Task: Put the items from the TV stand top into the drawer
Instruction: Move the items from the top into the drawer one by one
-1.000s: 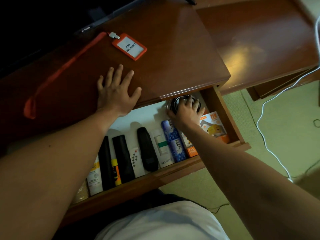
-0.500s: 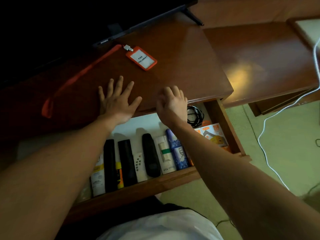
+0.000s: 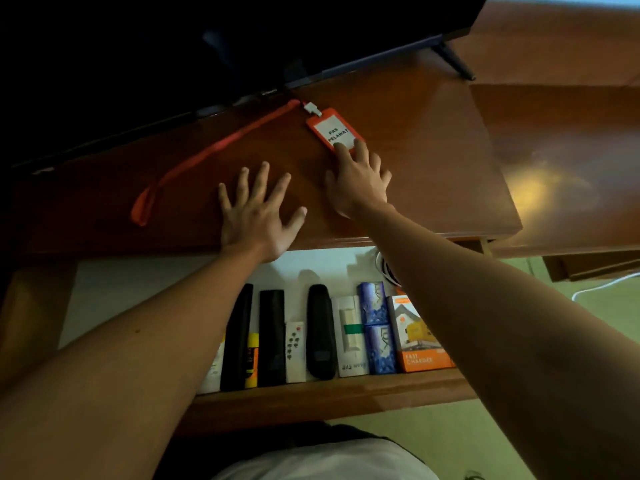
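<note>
Far left on the wooden surface [image 3: 433, 140], the red lanyard [image 3: 207, 155] trails out in a long loop, its far end clipped to the orange badge holder [image 3: 333, 128] that lies flat just below the TV's [image 3: 242, 36] edge. The left hand [image 3: 258, 211] is planted palm down on the surface, fingers straight and fanned wide, released and holding nothing, the forearm reaching up over the open drawer [image 3: 329, 393]. Just to its right, the right hand [image 3: 358, 183] stretches forward with the arm fully extended; two straightened fingers [image 3: 341, 150] press on the near end of the badge holder, nothing curled around it, the rest of the hand relaxed. The badge sits on the stand top, outside the drawer. Down in the drawer, a row lines the front wall: black remotes [image 3: 272, 337], a small white remote [image 3: 295, 351], a white box [image 3: 351, 336], blue boxes [image 3: 375, 327] and an orange charger box [image 3: 415, 337] on the right.
</note>
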Demonstrator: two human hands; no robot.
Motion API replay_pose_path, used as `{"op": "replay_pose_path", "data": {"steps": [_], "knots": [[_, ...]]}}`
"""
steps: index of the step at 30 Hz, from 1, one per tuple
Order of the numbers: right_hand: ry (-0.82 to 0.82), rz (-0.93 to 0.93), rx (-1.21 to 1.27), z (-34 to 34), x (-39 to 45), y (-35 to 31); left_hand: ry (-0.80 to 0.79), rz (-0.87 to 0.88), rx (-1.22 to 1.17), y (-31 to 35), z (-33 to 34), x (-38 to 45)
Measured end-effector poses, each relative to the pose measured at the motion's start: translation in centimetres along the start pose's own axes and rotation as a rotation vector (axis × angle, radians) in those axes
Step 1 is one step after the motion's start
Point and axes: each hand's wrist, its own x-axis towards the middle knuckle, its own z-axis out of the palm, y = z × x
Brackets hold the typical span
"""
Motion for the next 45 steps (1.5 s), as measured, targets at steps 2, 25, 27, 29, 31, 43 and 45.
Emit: {"op": "replay_pose_path", "data": {"steps": [2, 25, 27, 29, 31, 43, 45], "knots": [[-0.016, 0.001, -0.031, 0.2, 0.3, 0.2, 0.021, 0.008, -0.011, 0.0, 0.0, 0.0], [-0.119, 0.308, 0.211, -1.7, -2.4, 1.8, -0.114, 0.045, -0.193, -1.6, -1.4, -0.5], [-0.157, 0.364, 0.389, -1.8, -3.6, 1.6, -0.116, 0.068, -0.261, -2.4, -1.7, -1.1], [-0.183, 0.395, 0.525, -1.9, -5.1, 1.2, -0.117, 0.07, -0.357, -3.1, -2.3, -1.7], [-0.198, 0.376, 0.647, -2.3, -6.8, 0.1, -0.14, 0.042, -0.506, -3.7, -3.3, -2.5], [-0.591, 0.429, 1.473, -3.6, -14.0, -6.5, -0.17, 0.123, -0.796, -7.6, -6.1, -7.2], [-0.591, 0.413, 1.532, -3.5, -14.4, -7.5, -0.179, 0.163, -0.869, -7.7, -5.6, -7.6]]}}
